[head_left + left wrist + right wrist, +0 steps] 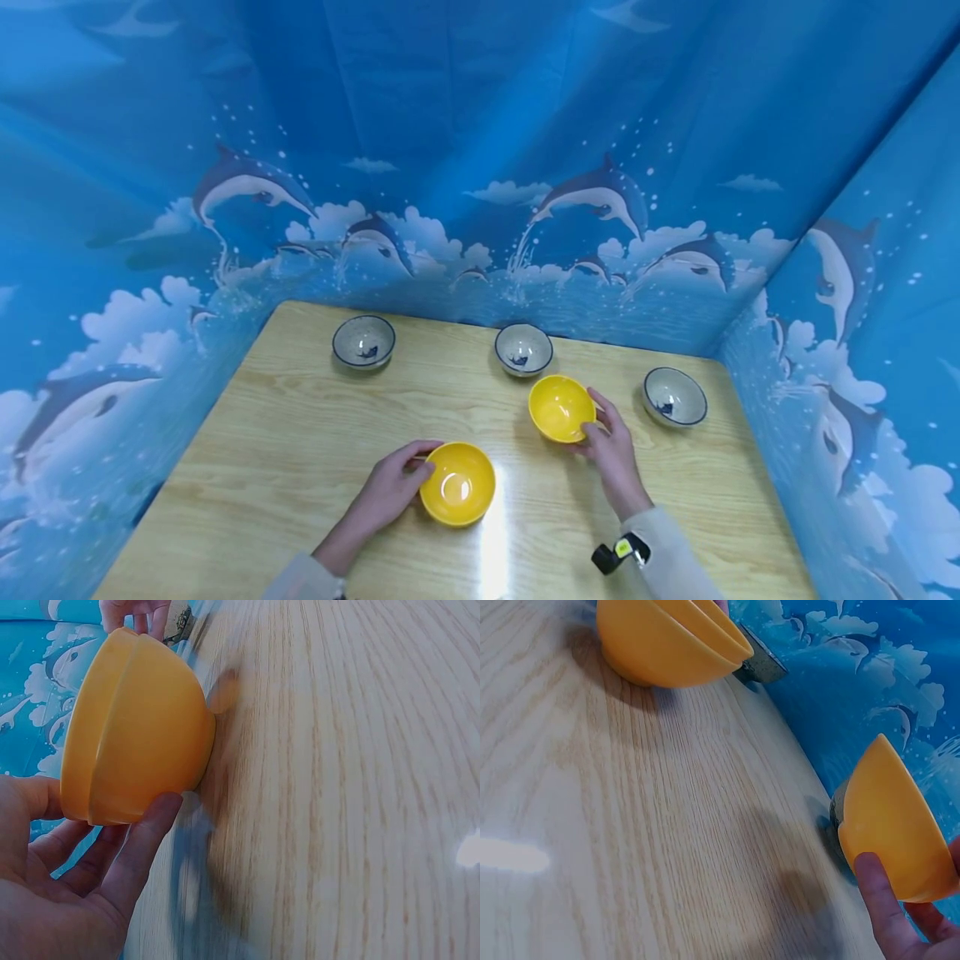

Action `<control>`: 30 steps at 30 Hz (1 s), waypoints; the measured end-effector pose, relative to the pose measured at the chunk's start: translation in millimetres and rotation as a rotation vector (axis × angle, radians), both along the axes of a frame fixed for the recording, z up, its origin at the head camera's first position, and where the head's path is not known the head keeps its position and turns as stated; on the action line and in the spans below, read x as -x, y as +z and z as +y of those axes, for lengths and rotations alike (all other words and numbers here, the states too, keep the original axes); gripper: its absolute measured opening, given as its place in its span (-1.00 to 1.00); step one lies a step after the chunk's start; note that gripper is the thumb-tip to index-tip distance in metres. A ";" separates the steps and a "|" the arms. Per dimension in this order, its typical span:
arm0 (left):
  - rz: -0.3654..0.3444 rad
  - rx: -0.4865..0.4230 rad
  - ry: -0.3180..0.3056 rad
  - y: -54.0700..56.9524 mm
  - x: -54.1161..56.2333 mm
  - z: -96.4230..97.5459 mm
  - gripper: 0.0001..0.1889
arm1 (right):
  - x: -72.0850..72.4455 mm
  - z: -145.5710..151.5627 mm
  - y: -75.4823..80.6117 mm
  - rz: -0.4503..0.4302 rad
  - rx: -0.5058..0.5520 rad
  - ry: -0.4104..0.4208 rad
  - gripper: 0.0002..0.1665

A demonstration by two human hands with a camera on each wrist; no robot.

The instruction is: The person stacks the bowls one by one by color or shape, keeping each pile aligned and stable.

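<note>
My left hand grips a yellow bowl by its left side, thumb at the rim and fingers under the wall. In the left wrist view this bowl shows a double rim line, as if two bowls are nested. Its base is at or close to the tabletop. My right hand pinches the right rim of another yellow bowl, held tilted above the table. Just behind that bowl stands a grey-white bowl with a blue rim and a dark blue motif inside.
Two more grey-white bowls stand on the wooden table: one bowl at the back left, another bowl at the right. A blue dolphin-print curtain hangs along the table's back and sides.
</note>
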State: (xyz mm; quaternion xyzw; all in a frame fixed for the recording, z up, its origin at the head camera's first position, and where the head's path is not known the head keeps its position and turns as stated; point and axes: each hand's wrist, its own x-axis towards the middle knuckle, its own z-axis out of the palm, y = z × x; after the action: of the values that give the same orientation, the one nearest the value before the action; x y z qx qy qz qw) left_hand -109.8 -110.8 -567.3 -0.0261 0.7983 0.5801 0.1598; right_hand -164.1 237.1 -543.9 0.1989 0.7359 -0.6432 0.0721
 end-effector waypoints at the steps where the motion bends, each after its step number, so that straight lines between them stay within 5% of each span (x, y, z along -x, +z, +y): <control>1: -0.001 -0.001 0.000 0.1 0.0 0.1 -0.63 | -0.8 -1.0 0.6 0.001 0.003 0.002 -0.14; 30: -0.010 -0.003 0.003 0.9 -0.5 0.7 -0.63 | -26.8 -33.0 17.0 0.023 -0.005 0.111 -0.19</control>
State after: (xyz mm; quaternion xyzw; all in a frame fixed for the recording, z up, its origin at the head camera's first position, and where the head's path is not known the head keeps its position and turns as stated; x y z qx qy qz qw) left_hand -109.3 -110.1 -566.3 -0.0300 0.7966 0.5814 0.1628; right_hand -137.3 204.1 -526.9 0.1507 0.7481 -0.6387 0.0988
